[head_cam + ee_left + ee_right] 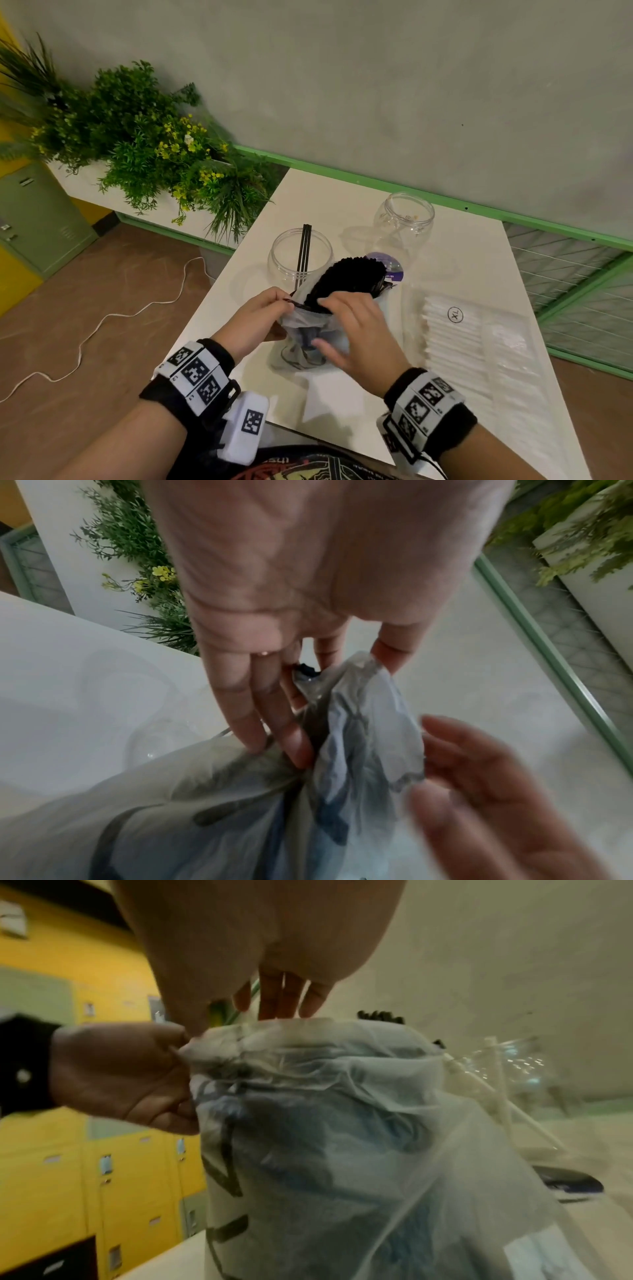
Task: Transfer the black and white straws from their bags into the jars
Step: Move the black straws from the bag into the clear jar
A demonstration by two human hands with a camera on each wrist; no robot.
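Note:
A translucent plastic bag [308, 346] stands at the table's near edge, with a bundle of black straws [352, 274] sticking out of its mouth. My left hand [286, 303] pinches the bag's rim on the left; the pinch also shows in the left wrist view [342, 685]. My right hand [323, 322] lies over the mouth with fingers [284, 1001] straight, reaching behind the rim at the straws, and holds nothing that I can see. Behind the bag, a clear jar [301, 253] contains three black straws. A second clear jar [407, 212] stands further right. A flat bag of white straws [462, 342] lies at the right.
A purple-and-white round lid [390, 265] lies behind the bag. The white table [342, 404] ends close to my body and meets a green rail [376, 185] at the wall. Plants [154, 144] fill the left. A white cable [102, 322] runs on the floor.

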